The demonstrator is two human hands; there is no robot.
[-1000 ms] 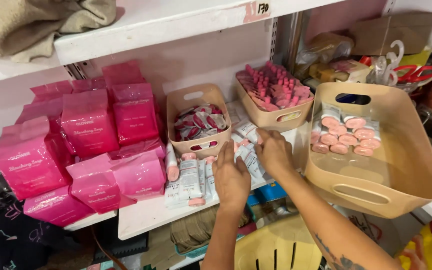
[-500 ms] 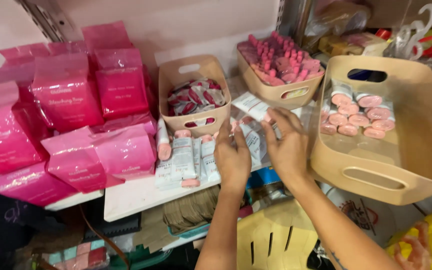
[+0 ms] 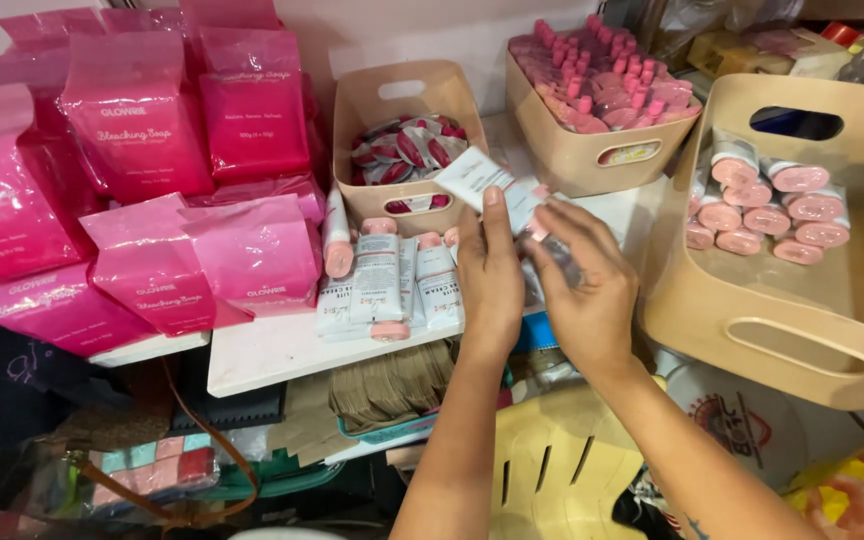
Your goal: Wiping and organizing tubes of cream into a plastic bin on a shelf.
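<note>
Head view looks down on a white shelf (image 3: pixel 272 352) crowded with pink goods. Left hand (image 3: pixel 490 275) pinches a small flat white packet (image 3: pixel 472 178) between thumb and fingers, held just above the row of white tubes with pink caps (image 3: pixel 392 280) lying on the shelf. Right hand (image 3: pixel 584 290) sits close beside it, fingers curled around something clear and crinkly; what it is I cannot tell. Sorting looks partly done: a small beige bin (image 3: pixel 407 100) holds glossy sachets, a second bin (image 3: pixel 592 150) soft pink tubes, a large smooth tub (image 3: pixel 782 330) round pink-capped pieces. Shiny pink pouches (image 3: pixel 142 130) stand stacked at left.
</note>
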